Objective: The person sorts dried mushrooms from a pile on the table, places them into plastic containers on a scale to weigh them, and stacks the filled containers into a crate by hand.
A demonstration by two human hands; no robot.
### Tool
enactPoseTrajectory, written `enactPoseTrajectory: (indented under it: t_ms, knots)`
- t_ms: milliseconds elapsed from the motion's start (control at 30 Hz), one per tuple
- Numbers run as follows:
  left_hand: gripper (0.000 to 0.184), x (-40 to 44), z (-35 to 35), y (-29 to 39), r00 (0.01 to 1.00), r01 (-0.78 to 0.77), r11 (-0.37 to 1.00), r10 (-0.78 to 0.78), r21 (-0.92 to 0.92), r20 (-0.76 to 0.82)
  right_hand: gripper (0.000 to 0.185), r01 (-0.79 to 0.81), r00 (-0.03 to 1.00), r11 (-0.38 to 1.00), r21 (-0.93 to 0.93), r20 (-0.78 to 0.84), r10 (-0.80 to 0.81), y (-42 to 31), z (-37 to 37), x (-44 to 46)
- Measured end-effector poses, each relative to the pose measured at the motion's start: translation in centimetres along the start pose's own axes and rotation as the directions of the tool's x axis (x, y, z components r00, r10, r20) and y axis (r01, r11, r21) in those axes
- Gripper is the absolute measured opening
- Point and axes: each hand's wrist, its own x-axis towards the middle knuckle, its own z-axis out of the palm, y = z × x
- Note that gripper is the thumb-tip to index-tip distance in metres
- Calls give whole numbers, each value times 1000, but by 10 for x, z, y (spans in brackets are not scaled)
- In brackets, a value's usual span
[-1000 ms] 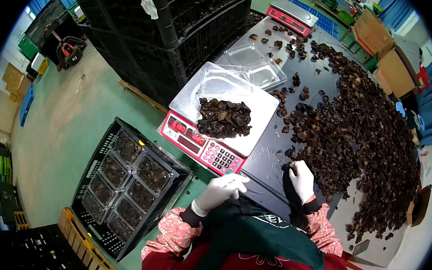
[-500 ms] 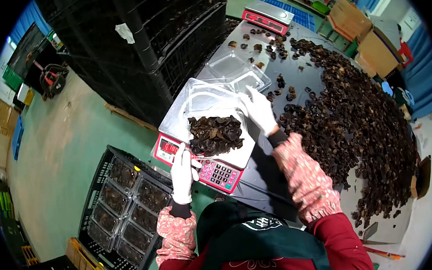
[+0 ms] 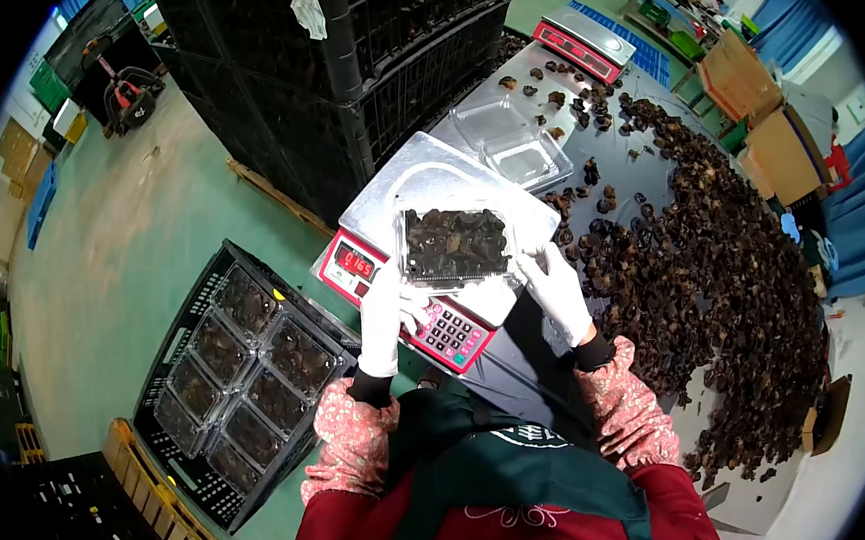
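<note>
A clear plastic clamshell box (image 3: 456, 246), lid folded down, holds dark wood ear mushrooms and is over the silver pan of a red-framed scale (image 3: 449, 335). Whether the box still touches the pan, I cannot tell. My left hand (image 3: 384, 316), in a white glove, is closed on the box's near left corner. At the right side, my right hand (image 3: 557, 291), also gloved, pinches the edge. The scale's red display (image 3: 355, 263) is lit beside my left hand. An open clear box (image 3: 525, 158) lies just beyond the pan.
A large heap of wood ears (image 3: 723, 270) covers the table's right side. A black crate (image 3: 175, 388) with several filled boxes stands lower left. Tall stacked black crates (image 3: 270, 91) rise at the far left of the table. A second scale (image 3: 582, 44) sits at the back.
The box's raised lid has come down over the mushrooms. My right hand has moved from the lid's far side to the near right edge. The view has shifted slightly.
</note>
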Motion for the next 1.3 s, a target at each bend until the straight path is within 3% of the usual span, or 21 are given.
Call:
enactPoseTrajectory:
  t_ms: [33,100,133,167,267,433,500,567,633,700,767,833,900,933,1000,1033,1100,1133,1200,1233,1300]
  knots:
    - [46,1,3,3,1000,9,999,-10,51,11,24,-1,1000,1000,5,2,1,0,-4,-1]
    - [39,-1,6,4,1000,-21,998,20,61,17,31,-355,875,924,141,399,276,4,-18,-1]
    - [39,-2,6,3,999,-5,999,3,43,33,38,-420,814,887,193,513,273,11,-20,0]
    - [38,-2,5,1,999,10,1000,-11,24,46,38,-414,813,888,197,518,265,17,-22,-1]
    - [55,-5,0,-6,988,-12,999,17,-38,152,31,-434,812,709,556,583,40,22,-22,-14]
    - [44,-18,3,-27,986,-151,968,162,-200,44,31,-418,789,749,513,614,20,22,-18,-14]
    - [40,-32,1,-19,967,-253,957,251,-141,-29,23,-333,825,843,423,564,43,5,-10,-23]
    - [36,-56,-4,-5,944,-310,938,284,-155,-167,20,-186,877,852,489,473,-81,-15,6,-40]
    - [38,-86,-22,16,911,-356,920,302,-164,-281,17,-107,840,866,488,511,-184,-44,18,-61]
    - [32,-107,-43,31,765,-555,832,517,14,-385,17,-139,820,865,483,546,-173,-76,51,-92]
    - [29,-122,-59,37,766,-562,611,130,-558,-629,21,-48,738,902,429,623,-258,-97,93,-118]
    - [27,-147,-72,41,759,-586,653,235,-480,-607,26,235,559,894,383,699,-446,-97,143,-137]
    - [26,-167,-116,29,675,-587,734,211,-341,-707,34,519,309,745,418,722,-620,-96,174,-149]
    - [30,-180,-150,22,648,-538,819,248,-202,-720,37,505,234,756,416,777,-584,-98,178,-152]
    - [34,-202,-222,13,554,-214,977,124,3,-823,41,456,119,815,358,883,-455,-94,178,-153]
    - [36,-202,-271,0,543,-124,990,15,-63,-840,41,449,132,822,350,884,-448,-86,179,-149]
    - [57,-197,-357,-51,649,-41,961,232,272,-725,38,210,159,949,234,950,-269,-62,176,-138]
    - [55,-192,-357,-48,656,78,979,92,189,-749,34,36,199,991,131,971,-136,-59,169,-131]
    - [58,-177,-350,-53,668,274,959,-137,71,-732,30,-83,285,993,79,957,-53,-45,153,-119]
    - [62,-165,-393,-101,760,378,829,-24,412,-649,29,-155,327,983,103,944,-48,-32,145,-113]
    - [76,-155,-368,-86,730,644,379,-45,665,-682,29,-210,432,974,82,902,17,-28,121,-107]
